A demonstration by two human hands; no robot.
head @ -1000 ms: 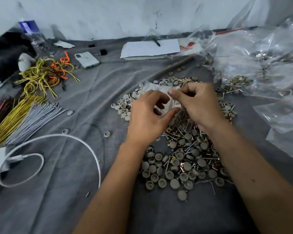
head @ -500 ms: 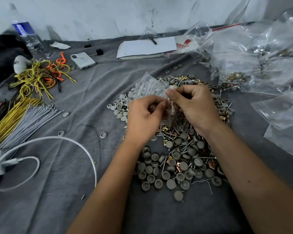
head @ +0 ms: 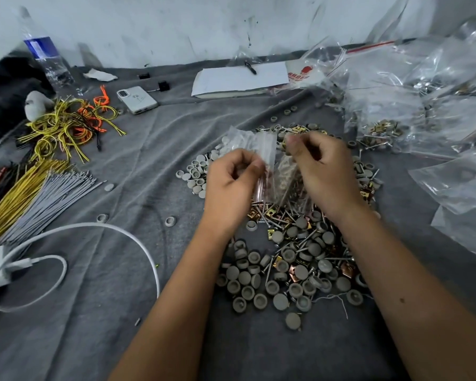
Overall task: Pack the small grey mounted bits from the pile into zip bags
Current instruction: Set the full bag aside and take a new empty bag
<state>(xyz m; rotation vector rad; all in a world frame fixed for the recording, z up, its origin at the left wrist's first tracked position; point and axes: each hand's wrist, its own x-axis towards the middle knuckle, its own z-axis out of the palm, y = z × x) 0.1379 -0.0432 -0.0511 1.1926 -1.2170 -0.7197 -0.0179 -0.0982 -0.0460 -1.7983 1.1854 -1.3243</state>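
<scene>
Now, reading from the left, the left hand [head: 232,185] is raised over the far part of the pile, its thumb and forefinger pinching the left edge of a small clear zip bag [head: 267,152] near the mouth. The bag spans the gap between the two hands: its upper part fans up and away toward the left, while its filled body hangs down between the wrists, so its long axis runs roughly top to bottom, tilted a little. Something pale and packed shows inside it, though what exactly cannot be told through the plastic. On the right, the right hand [head: 320,171] pinches the bag's other top edge, fingers curled, at about the same height as the left, so both hands are clamped on the one bag, close together but not touching. The pile of grey mounted bits [head: 283,268] lies on the grey cloth [head: 99,334] below and nearer the body than both hands, spreading between the forearms and lying more under the right wrist. By my judgement the coming move turns on the bag's mouth, held level between the two pinches; either hand could drop to the pile, the right being slightly nearer.
</scene>
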